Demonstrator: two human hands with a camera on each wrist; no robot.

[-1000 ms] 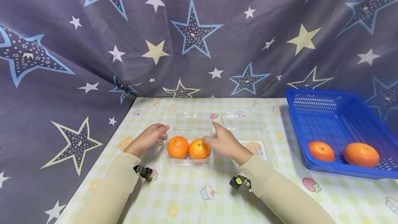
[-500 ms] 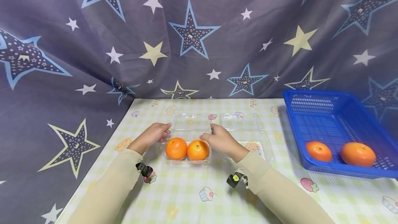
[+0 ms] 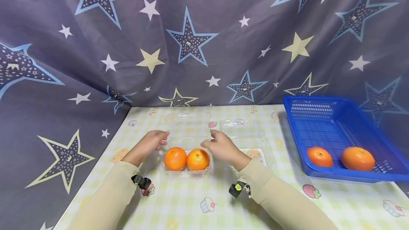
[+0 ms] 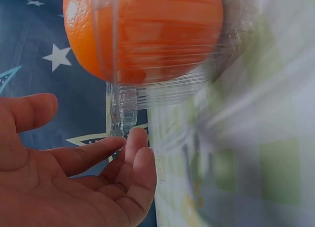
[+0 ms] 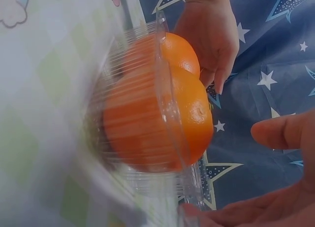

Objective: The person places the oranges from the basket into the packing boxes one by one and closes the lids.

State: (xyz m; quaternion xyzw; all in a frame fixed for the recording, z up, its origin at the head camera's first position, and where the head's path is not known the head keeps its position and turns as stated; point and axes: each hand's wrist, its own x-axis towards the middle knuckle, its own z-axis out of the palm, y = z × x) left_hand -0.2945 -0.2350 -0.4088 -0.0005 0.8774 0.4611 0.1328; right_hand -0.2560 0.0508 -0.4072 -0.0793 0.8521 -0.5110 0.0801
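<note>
Two oranges, a left one (image 3: 175,158) and a right one (image 3: 198,159), sit side by side in the base of a clear plastic clamshell box (image 3: 186,174). Its lid (image 3: 190,125) stands tilted up behind them. My left hand (image 3: 148,146) is at the box's back left corner, fingertips right at the hinge edge, thumb apart from them in the left wrist view. On the other side, my right hand (image 3: 223,147) has its fingers at the hinge edge and its thumb (image 5: 275,131) held away, near the right orange.
A second clear clamshell box (image 3: 243,129) lies unfolded to the right, partly behind my right hand. Farther right stands a blue plastic basket (image 3: 295,130) holding two more oranges, one smaller (image 3: 319,157) and one larger (image 3: 358,158). A star-patterned curtain (image 3: 204,56) hangs behind the checked tablecloth (image 3: 188,205).
My right hand has drawn back off the right orange to the box's back right corner. The lid's far edge has risen a little. The head view has shifted slightly.
</note>
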